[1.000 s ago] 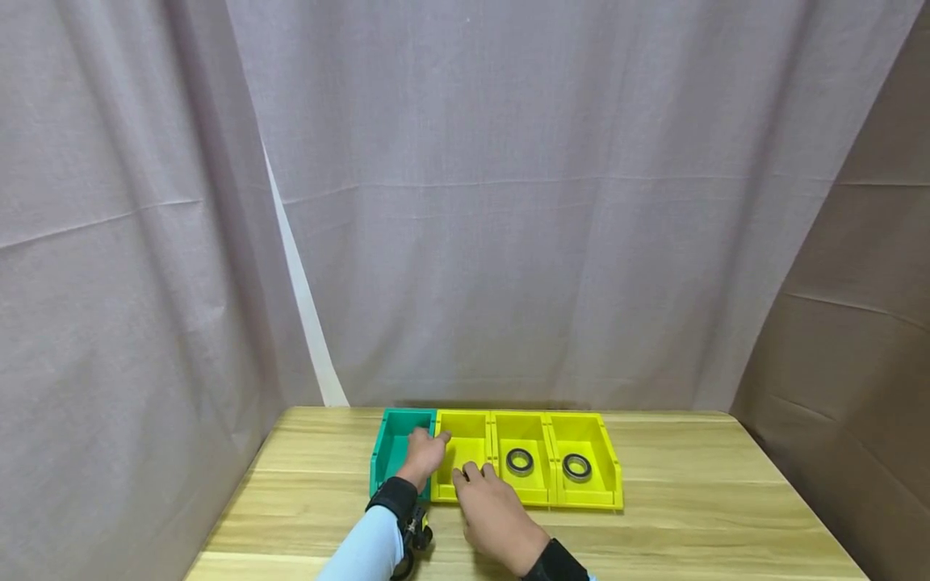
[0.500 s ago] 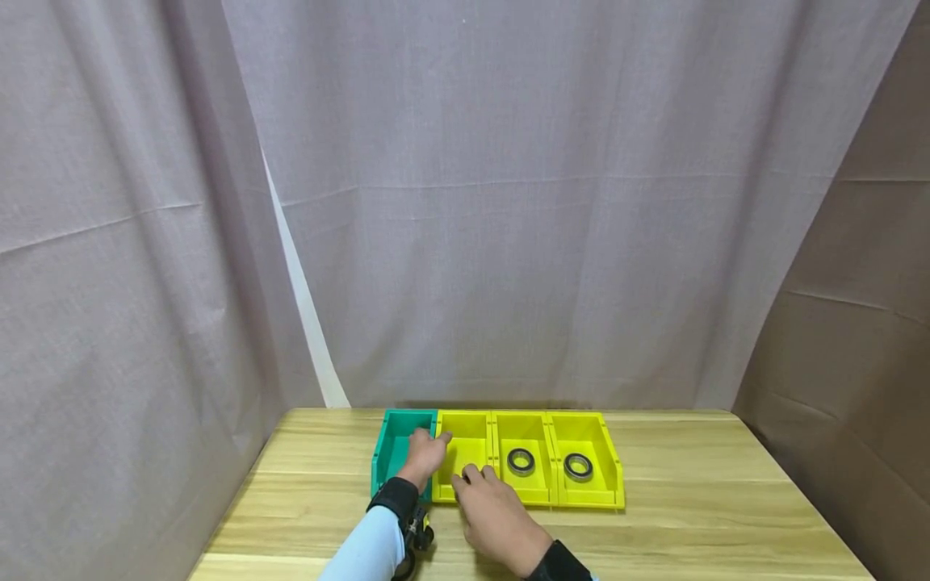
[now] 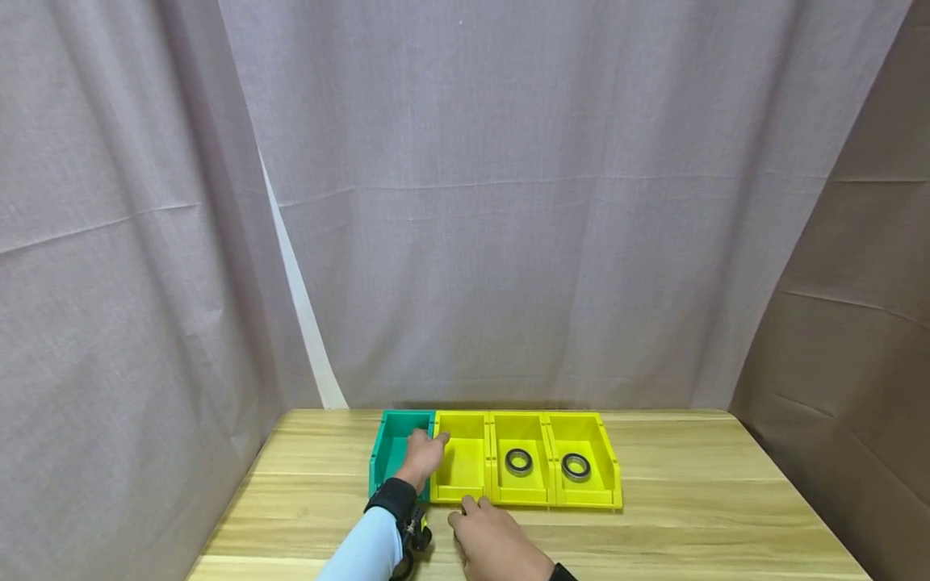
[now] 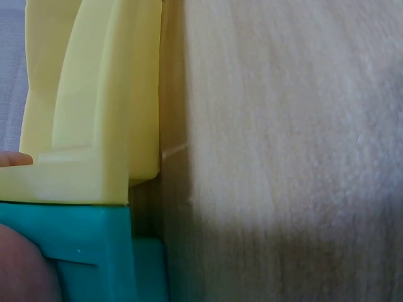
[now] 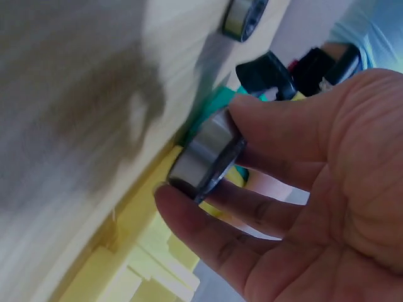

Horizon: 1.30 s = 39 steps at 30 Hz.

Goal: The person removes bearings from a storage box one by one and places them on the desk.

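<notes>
My right hand (image 3: 497, 545) is in front of the yellow bins, over the table. In the right wrist view its thumb and fingers pinch a ball bearing (image 5: 208, 154), a steel ring with dark edges; the head view hides it behind the hand. My left hand (image 3: 424, 456) straddles the joined walls of the green bin (image 3: 392, 448) and the leftmost yellow bin (image 3: 465, 464), thumb on the yellow side, fingers on the green side. A bearing (image 3: 519, 462) lies in the middle yellow bin, and another bearing (image 3: 576, 467) in the rightmost one.
One more bearing (image 5: 244, 17) rests on the table near the left forearm in the right wrist view. The bins stand in a row on a wooden table (image 3: 690, 500). Grey curtains (image 3: 508, 242) hang behind and at the sides.
My right hand has drawn back from the front of the leftmost yellow bin toward me, uncovering the bin's front edge. My left hand has stayed in place.
</notes>
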Each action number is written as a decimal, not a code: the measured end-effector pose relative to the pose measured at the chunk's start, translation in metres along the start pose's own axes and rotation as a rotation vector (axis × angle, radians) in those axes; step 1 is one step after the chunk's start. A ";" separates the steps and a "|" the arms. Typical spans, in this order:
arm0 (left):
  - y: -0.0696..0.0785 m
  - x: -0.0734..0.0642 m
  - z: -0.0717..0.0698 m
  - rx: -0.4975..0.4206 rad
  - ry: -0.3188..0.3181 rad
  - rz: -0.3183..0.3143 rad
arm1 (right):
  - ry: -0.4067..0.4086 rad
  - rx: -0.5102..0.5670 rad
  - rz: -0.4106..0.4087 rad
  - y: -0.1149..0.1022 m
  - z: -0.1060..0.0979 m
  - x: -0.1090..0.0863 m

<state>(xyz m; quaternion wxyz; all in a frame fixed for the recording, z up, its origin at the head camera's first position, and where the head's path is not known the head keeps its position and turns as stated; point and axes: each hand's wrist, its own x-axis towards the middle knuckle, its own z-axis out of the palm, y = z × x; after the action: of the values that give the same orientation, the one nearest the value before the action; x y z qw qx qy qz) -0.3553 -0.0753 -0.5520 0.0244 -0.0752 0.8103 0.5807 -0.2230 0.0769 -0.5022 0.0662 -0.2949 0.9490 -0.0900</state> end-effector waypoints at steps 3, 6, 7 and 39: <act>0.000 0.001 0.000 0.005 -0.005 0.006 | -0.030 -0.011 -0.013 -0.001 0.007 0.002; -0.001 0.002 0.000 0.001 -0.013 0.009 | -0.038 -0.045 -0.052 0.008 0.033 0.012; -0.001 0.002 0.000 -0.002 -0.015 0.007 | -0.038 -0.067 -0.068 0.012 0.042 0.016; -0.001 -0.004 -0.003 -0.013 -0.030 0.014 | -0.049 -0.147 -0.083 0.027 0.109 0.059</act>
<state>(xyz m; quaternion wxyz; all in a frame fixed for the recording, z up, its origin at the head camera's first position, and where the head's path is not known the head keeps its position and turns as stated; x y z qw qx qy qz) -0.3510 -0.0786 -0.5514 0.0319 -0.0608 0.8064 0.5873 -0.2668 0.0511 -0.6184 0.0636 -0.3403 0.9380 -0.0157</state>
